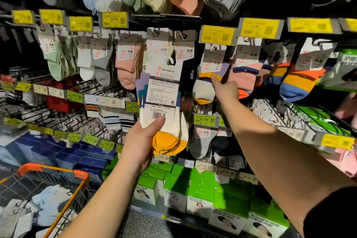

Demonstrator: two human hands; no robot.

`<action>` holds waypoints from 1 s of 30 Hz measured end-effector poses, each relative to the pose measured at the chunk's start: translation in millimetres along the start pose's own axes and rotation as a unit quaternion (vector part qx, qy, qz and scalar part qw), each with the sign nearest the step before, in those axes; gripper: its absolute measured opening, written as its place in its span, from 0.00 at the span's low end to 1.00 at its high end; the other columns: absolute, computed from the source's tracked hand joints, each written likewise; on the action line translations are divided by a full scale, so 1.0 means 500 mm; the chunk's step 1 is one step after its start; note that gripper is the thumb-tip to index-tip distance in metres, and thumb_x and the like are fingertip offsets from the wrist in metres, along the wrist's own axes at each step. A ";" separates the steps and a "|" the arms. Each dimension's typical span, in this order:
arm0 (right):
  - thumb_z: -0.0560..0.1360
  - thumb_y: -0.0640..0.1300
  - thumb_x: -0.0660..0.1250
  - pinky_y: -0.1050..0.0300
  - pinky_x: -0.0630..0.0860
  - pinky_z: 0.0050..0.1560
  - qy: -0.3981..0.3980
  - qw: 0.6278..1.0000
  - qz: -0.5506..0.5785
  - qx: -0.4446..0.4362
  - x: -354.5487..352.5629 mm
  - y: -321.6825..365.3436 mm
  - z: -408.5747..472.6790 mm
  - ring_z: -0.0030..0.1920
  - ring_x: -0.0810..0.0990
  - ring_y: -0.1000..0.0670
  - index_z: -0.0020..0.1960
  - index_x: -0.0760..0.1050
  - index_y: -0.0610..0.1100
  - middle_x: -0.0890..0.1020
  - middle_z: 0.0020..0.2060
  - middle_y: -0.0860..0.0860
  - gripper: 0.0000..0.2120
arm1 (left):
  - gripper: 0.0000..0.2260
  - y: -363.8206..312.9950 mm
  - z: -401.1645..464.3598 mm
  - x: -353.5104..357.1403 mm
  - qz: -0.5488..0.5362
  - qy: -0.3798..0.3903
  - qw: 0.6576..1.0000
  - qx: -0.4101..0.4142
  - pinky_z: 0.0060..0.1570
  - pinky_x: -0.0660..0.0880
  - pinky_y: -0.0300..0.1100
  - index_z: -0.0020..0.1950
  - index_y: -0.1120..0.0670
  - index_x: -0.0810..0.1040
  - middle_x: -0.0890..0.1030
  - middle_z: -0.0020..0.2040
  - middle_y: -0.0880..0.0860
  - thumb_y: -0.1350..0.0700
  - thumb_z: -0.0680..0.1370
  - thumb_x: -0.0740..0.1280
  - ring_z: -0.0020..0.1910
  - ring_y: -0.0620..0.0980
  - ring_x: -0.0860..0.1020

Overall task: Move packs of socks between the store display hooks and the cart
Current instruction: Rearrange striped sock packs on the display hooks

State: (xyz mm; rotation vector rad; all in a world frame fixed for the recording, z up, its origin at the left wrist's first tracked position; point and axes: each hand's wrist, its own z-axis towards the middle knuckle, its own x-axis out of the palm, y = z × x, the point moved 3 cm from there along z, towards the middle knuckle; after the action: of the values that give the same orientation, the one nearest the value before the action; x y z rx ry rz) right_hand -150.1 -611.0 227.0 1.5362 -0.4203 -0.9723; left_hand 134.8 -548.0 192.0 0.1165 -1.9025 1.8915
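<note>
- In front of the sock display, the left hand (144, 141) grips a sock pack (161, 102) by its lower end, thumb pressed over the barcode and fingers curled behind the orange toes.
- The held pack stands upright, its long axis running vertically; its plastic hanger hook (170, 61) is at the top, well above the hand, and the printed back card faces the camera.
- That hook sits just below the carded packs hanging on the middle display hook (166, 16), so the pack lies between the left hand and the rail above it.
- The right hand (224, 88) reaches further to the right, forefinger extended and touching a hanging pack (207, 83) with purple, yellow and white stripes; the other fingers look loosely curled, and I cannot see them closed round anything.
- The cart (63, 181), with an orange rim, stands low on the left, well apart from both hands; it already holds several sock packs (48, 201).
- Judgement: the left hand is the nearer one to the cart, below and left of it. If the held pack goes to a hook instead, its hanger needs lifting up to the rail, which lies straight above along the pack's own axis.
- The striped pack hangs vertically too, and would need a proper grasp before it slides off its hook.
</note>
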 end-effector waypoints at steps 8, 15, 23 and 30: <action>0.81 0.45 0.66 0.74 0.67 0.37 0.103 0.973 0.137 -0.152 0.001 -0.007 -0.264 0.40 0.73 0.58 0.47 0.72 0.48 0.75 0.40 0.55 0.05 | 0.14 0.019 0.001 -0.017 0.139 -0.056 0.988 0.030 0.58 0.78 0.47 0.63 0.51 0.81 0.86 0.53 0.47 0.54 0.77 0.73 0.54 0.48 0.84; 0.68 0.63 0.74 0.52 0.74 0.68 0.282 0.932 0.204 -0.099 0.081 -0.013 -0.350 0.60 0.80 0.55 0.64 0.67 0.57 0.79 0.53 0.64 0.29 | 0.09 0.020 -0.025 0.022 0.354 -0.127 0.917 0.130 0.37 0.68 0.36 0.58 0.50 0.79 0.81 0.45 0.44 0.53 0.79 0.70 0.45 0.47 0.80; 0.71 0.55 0.72 0.48 0.74 0.67 0.384 0.860 0.336 0.022 0.094 -0.009 -0.373 0.57 0.83 0.53 0.59 0.78 0.49 0.86 0.54 0.52 0.19 | 0.20 0.011 -0.023 0.033 0.509 -0.097 0.829 0.212 0.54 0.70 0.43 0.66 0.56 0.76 0.70 0.69 0.56 0.60 0.74 0.72 0.68 0.55 0.70; 0.65 0.55 0.74 0.48 0.75 0.62 0.383 0.829 0.395 0.101 0.099 -0.032 -0.353 0.56 0.83 0.49 0.56 0.81 0.46 0.87 0.51 0.48 0.22 | 0.16 0.005 -0.007 0.031 0.554 0.001 0.816 0.165 0.70 0.67 0.56 0.57 0.55 0.73 0.62 0.78 0.60 0.56 0.71 0.72 0.79 0.54 0.58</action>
State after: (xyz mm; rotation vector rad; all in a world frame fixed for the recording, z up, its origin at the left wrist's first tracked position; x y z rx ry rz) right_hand 10.3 -531.6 184.5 1.5777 -0.5091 0.3617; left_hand 121.1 -540.6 195.4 -1.1279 -1.7127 2.8960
